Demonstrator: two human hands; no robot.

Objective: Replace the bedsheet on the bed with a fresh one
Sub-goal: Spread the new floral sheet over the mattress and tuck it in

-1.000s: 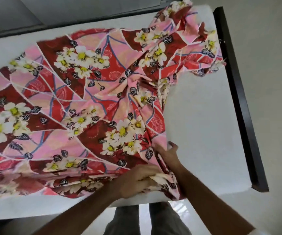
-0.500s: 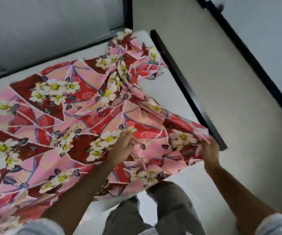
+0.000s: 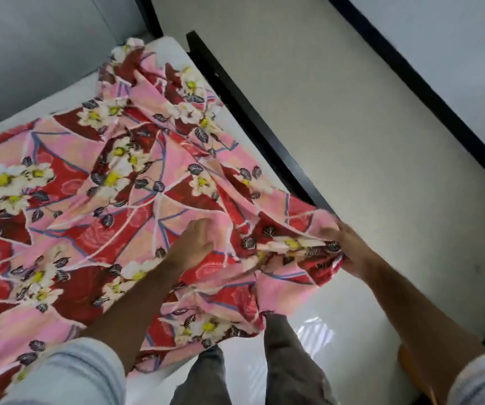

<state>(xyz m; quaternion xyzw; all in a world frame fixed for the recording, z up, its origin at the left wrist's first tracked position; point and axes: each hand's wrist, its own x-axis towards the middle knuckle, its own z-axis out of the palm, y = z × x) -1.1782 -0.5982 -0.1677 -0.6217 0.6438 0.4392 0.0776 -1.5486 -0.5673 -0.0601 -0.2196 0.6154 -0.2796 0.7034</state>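
Since half a second before, the bunched corner of the bedsheet had been drawn further out past the foot corner of the mattress, and the left hand had been slid a little toward that corner along the cloth. One sheet was seen, pink and dark red with white, yellow-centred flowers; most of it was spread in wrinkles over the white mattress, while its near corner was lifted off the bed and hung over the pale floor. Two hands were in view. The left hand was laid palm down on the sheet with the fingers straight and slightly spread, nothing being grasped. The right hand was closed round the gathered corner, the fingers curled into the folds and partly hidden by them. One black bed frame edge was shown along the right side of the mattress, touching it, and one black skirting strip was seen well apart across the floor. Two light sleeves and two grey trouser legs were visible at the bottom.
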